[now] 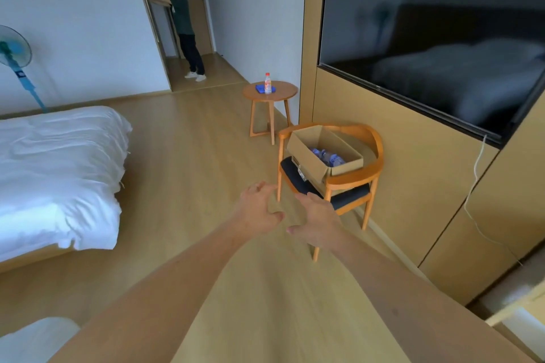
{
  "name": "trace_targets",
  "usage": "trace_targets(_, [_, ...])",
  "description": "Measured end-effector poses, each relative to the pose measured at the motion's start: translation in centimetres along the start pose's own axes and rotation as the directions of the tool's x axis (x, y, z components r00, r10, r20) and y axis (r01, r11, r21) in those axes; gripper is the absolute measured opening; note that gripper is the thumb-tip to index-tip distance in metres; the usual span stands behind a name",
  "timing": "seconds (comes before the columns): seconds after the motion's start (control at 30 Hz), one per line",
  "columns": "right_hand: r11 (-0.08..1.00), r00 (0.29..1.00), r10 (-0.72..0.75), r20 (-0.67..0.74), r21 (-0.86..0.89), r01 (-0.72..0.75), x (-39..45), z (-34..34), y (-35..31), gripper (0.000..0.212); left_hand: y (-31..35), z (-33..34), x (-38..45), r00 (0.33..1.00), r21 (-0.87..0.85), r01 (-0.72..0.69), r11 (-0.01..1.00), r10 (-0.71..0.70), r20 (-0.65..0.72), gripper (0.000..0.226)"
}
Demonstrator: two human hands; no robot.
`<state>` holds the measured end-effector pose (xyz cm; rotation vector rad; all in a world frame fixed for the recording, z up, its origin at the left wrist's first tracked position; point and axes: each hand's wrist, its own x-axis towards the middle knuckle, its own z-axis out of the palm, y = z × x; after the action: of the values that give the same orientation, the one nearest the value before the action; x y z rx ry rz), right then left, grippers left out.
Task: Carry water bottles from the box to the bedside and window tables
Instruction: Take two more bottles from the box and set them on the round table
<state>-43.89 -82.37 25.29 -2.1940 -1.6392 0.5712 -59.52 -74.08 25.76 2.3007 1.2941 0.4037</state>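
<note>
Clear plastic water bottles with blue labels point(327, 156) lying inside open brown cardboard box point(306, 153), box resting on seat of curved orange wooden armchair point(376, 156) against tan wall panel. Left hand point(259, 209) and right hand point(320, 221) stretched forward side by side, short of the chair, fingers loosely spread, holding nothing. Behind chair, round wooden surface point(283, 93) carrying red-capped bottle point(267, 84) upon blue cloth point(262, 88). White-sheeted bed point(56, 174) at left; blue standing fan point(14, 53) beyond. Person in dark green top point(184, 26) standing in far doorway.
</note>
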Motion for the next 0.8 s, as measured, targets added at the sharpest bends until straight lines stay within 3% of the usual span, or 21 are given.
trace_targets(0.2, [0.998,0.998,0.059,0.038,-0.011,-0.058,12.2,-0.8,1.1,0.087,-2.4,0.4,12.4,0.998,0.008,-0.028,1.000,0.028,0.061,0.078])
trace_targets(0.37, [0.995,0.995,0.099,-0.012,-0.031,-0.099,23.6,-0.7,2.3,0.090,-5.2,1.0,24.3,0.992,-0.001,-0.092,0.996,0.092,0.089,0.074])
trace_targets(0.53, [0.987,0.987,0.160,-0.011,-0.032,-0.160,35.8,-1.0,2.2,0.075,-8.4,0.6,36.9,0.981,-0.016,-0.137,0.991,0.137,0.139,0.071])
trace_targets(0.63, [0.979,0.979,0.203,-0.016,0.019,-0.202,41.7,-1.8,1.8,0.084,-9.7,-0.1,43.9,0.967,0.002,-0.171,0.985,0.167,0.194,0.067])
trace_targets(0.8, [0.961,0.963,0.270,-0.016,0.061,-0.268,49.9,-2.2,3.5,0.074,-10.5,0.6,53.5,0.944,-0.026,-0.214,0.976,0.214,0.250,0.064])
